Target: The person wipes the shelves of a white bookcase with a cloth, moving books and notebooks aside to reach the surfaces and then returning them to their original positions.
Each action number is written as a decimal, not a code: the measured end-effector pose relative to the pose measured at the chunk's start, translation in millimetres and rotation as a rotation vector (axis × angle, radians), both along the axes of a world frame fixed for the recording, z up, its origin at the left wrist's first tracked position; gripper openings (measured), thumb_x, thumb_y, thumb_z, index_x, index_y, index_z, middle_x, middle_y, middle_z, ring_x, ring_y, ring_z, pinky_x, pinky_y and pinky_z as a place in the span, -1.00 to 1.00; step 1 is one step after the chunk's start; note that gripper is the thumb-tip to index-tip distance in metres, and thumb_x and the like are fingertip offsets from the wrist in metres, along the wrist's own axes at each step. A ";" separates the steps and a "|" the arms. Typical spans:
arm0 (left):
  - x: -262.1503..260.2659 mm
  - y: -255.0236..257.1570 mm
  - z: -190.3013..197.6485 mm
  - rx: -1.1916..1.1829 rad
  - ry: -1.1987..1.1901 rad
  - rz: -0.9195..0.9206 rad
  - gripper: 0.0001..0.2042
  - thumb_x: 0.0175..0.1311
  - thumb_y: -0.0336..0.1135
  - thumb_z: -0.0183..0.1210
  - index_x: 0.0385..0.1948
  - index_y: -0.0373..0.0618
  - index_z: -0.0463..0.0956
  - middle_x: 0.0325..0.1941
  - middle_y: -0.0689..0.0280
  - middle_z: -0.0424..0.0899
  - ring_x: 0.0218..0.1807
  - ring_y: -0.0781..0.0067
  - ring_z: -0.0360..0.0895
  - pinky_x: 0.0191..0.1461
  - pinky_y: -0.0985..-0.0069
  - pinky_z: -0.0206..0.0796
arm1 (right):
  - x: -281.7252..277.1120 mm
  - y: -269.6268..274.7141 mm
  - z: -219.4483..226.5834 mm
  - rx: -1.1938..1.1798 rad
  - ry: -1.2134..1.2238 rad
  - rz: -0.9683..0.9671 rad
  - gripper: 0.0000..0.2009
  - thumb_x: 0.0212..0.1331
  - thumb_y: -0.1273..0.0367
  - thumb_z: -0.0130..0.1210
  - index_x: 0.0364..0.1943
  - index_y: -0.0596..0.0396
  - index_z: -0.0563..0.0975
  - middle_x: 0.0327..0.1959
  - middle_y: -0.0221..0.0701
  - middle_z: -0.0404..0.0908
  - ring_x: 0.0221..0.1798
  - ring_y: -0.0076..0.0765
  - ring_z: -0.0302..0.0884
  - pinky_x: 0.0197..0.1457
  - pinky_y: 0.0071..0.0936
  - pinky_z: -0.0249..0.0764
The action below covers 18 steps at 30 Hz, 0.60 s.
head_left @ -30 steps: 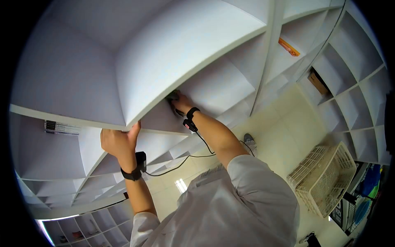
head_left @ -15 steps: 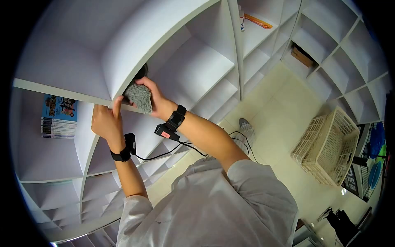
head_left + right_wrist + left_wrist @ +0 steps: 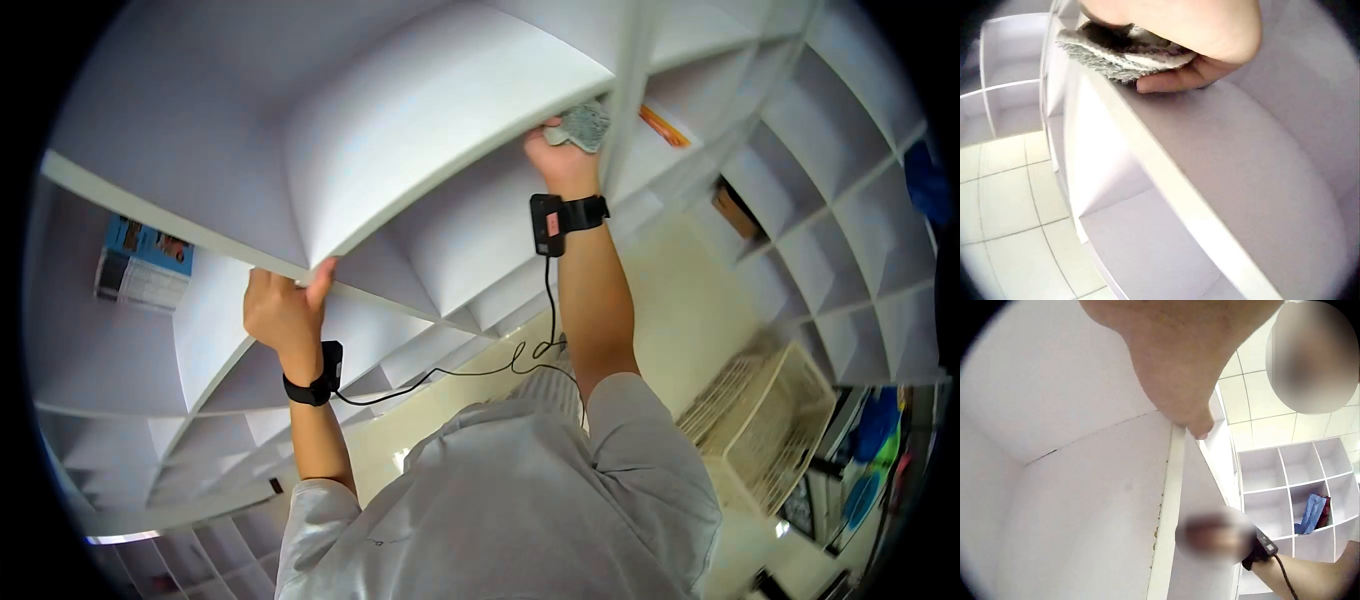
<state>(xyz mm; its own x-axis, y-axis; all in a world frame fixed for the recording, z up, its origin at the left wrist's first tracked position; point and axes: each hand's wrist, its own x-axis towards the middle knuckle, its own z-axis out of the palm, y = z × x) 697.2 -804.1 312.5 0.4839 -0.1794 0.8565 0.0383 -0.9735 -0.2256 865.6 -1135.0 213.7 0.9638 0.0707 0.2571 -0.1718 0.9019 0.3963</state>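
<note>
A grey fuzzy cloth [image 3: 582, 127] is bunched in my right hand [image 3: 566, 163], at the right end of a white shelf compartment. In the right wrist view my fingers curl round the folded cloth [image 3: 1124, 57], and the right hand [image 3: 1188, 37] is against the shelf board [image 3: 1172, 181]. My left hand [image 3: 285, 312] grips the front edge of the white shelf [image 3: 400, 200], thumb up against the corner where boards meet. The left wrist view shows the left hand [image 3: 1179, 362] over that edge, its other fingers mostly hidden.
Books [image 3: 145, 265] lie in a compartment at the left. An orange packet [image 3: 664, 127] sits in a compartment to the right, with a brown box [image 3: 737, 209] farther off. A cream plastic crate [image 3: 770, 430] stands on the floor. Cables run between my wrists.
My right hand has moved right along the shelf with the grey cloth, from near the left hand to the compartment's far end. The left hand stays on the shelf edge.
</note>
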 end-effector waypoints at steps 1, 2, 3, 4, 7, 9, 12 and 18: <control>0.0 0.9 0.7 0.006 0.005 -0.042 -0.44 -0.04 0.36 0.30 -0.55 -0.05 0.57 -0.59 0.37 0.51 -0.56 0.27 0.48 -0.51 0.39 0.28 | 3.0 10.0 22.6 -0.234 0.119 -0.107 -0.65 0.34 0.09 -0.02 0.01 0.00 0.52 -0.11 -0.36 0.60 -0.09 -0.29 0.55 -0.09 -0.35 0.54; -1.6 3.6 1.2 0.013 0.011 -0.078 -0.43 -0.06 0.38 0.29 -0.58 -0.05 0.55 -0.61 0.37 0.48 -0.56 0.27 0.46 -0.51 0.39 0.27 | 2.3 24.6 44.4 -0.469 0.225 -0.215 -0.64 0.37 0.11 -0.04 0.06 0.01 0.52 -0.05 -0.36 0.60 -0.02 -0.29 0.55 0.03 -0.32 0.53; -1.2 4.7 1.5 0.035 0.025 -0.028 -0.41 -0.08 0.40 0.28 -0.63 -0.05 0.51 -0.61 0.35 0.46 -0.54 0.28 0.45 -0.51 0.40 0.26 | 15.2 35.7 50.7 -0.578 0.205 -0.208 -0.64 0.37 0.11 -0.04 0.06 0.02 0.51 -0.05 -0.36 0.60 -0.02 -0.29 0.55 0.04 -0.32 0.52; -1.1 7.7 1.3 0.038 0.033 -0.036 -0.39 -0.09 0.42 0.28 -0.64 -0.06 0.50 -0.60 0.34 0.47 -0.54 0.28 0.46 -0.50 0.41 0.26 | 25.5 49.7 56.2 -0.637 0.162 -0.190 -0.64 0.37 0.12 -0.04 0.06 0.02 0.51 -0.04 -0.36 0.60 -0.01 -0.30 0.55 0.05 -0.32 0.52; -0.5 8.8 6.7 -0.025 0.007 -0.119 -0.38 -0.06 0.41 0.28 -0.70 -0.05 0.42 -0.64 0.33 0.42 -0.58 0.26 0.42 -0.51 0.40 0.25 | 41.8 97.8 59.7 -0.814 0.065 -0.107 -0.64 0.38 0.13 -0.05 0.08 0.03 0.50 -0.04 -0.37 0.60 0.00 -0.30 0.55 0.07 -0.33 0.51; -2.8 9.3 12.2 -0.035 -0.015 -0.138 -0.37 -0.09 0.44 0.27 -0.68 -0.04 0.44 -0.67 0.34 0.38 -0.60 0.28 0.40 -0.52 0.41 0.23 | 43.9 134.5 54.1 -0.908 0.021 -0.037 -0.64 0.38 0.13 -0.05 0.08 0.04 0.50 -0.03 -0.37 0.60 0.01 -0.31 0.55 0.09 -0.33 0.50; -5.8 14.6 10.7 -0.052 0.096 -0.045 -0.20 -0.11 0.55 0.18 -0.31 -0.20 0.66 -0.21 0.14 0.74 -0.13 0.15 0.72 -0.07 0.35 0.54 | 36.2 185.6 43.7 -1.014 -0.041 0.048 -0.64 0.39 0.14 -0.06 0.10 0.05 0.49 -0.02 -0.37 0.60 0.02 -0.31 0.55 0.11 -0.33 0.48; -1.0 22.6 4.9 -0.096 0.056 -0.080 -0.17 -0.15 0.54 0.19 -0.19 -0.18 0.66 -0.10 0.13 0.72 -0.04 0.14 0.69 0.05 0.26 0.52 | 13.7 241.1 16.9 -1.197 -0.127 0.138 -0.63 0.40 0.16 -0.08 0.12 0.07 0.47 -0.01 -0.37 0.60 0.04 -0.32 0.55 0.16 -0.34 0.46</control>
